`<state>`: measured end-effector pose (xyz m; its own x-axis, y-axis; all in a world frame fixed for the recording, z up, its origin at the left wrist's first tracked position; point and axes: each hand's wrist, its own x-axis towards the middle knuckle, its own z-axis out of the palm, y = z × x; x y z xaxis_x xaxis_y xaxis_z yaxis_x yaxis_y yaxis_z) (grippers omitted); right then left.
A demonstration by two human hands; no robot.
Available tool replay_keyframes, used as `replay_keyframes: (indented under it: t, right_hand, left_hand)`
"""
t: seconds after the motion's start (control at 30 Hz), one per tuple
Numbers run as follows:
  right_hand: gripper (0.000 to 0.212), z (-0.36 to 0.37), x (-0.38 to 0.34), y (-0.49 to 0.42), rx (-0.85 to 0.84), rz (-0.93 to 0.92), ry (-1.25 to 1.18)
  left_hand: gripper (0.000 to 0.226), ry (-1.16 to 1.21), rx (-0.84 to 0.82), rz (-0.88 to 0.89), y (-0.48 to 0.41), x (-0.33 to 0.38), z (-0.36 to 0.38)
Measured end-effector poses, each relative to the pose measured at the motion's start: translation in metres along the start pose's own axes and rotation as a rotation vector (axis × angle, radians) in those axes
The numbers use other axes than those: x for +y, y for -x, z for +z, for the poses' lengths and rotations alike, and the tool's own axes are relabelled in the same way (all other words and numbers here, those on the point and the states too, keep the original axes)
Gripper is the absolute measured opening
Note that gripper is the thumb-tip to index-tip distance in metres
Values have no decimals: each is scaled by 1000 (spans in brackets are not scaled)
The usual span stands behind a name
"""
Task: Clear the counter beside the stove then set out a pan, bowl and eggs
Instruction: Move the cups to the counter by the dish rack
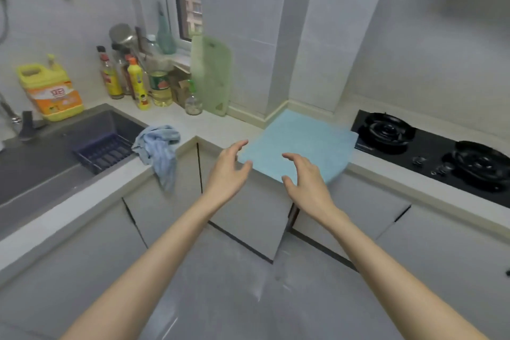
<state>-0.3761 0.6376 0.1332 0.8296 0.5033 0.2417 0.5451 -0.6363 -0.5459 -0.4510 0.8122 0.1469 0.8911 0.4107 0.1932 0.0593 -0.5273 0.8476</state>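
Far left on my feed sits the sink [55, 146] with a dark rack [105, 152] in it. A yellow detergent jug [49, 91] stands behind it and a cluster of bottles [132, 80] lines the wall. A crumpled blue rag [158, 149] droops over the counter [220, 127] edge by the sink, and a pale green cutting board [211, 74] leans upright against the tiles. None of this is beside the stove, so I leave it be.

My left hand [227, 171] hovers with its fingers spread and loosely curved, gripping nothing. Just right of it, the light blue cloth [300, 141] lies flat and squared on the counter stretch next to the stove, its near edge along the front lip. I judge this is the thing to clear. It looks thin, soft and light, so it should go limp once lifted, with nothing to break and little chance of slipping. I'd pinch the near edge at two spread points so it rises as a sheet and doesn't bunch.

The left fingertips are at the cloth's near left corner. My right hand [306, 179] is over the near edge further right, also spread wide and holding nothing. The blur won't tell me whether either hand touches the fabric.

The black two-burner stove [430, 146] lies just beyond the cloth's right edge. I see no pan, bowl or eggs in this view
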Motion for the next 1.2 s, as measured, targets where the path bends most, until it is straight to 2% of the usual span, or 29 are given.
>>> replay_keyframes:
  t: [0.37,0.97,1.2]
  right_hand:
    - [54,-122,159,36,221,340,57]
    - [51,-242,330,8,543,736,169]
    - [51,-291,396,9,608,842,219]
  left_hand:
    - [51,41,-368,169,-54,106,196]
    - [53,106,-812,441,-183,224,439]
    - [53,140,-945,474,-200,267,524]
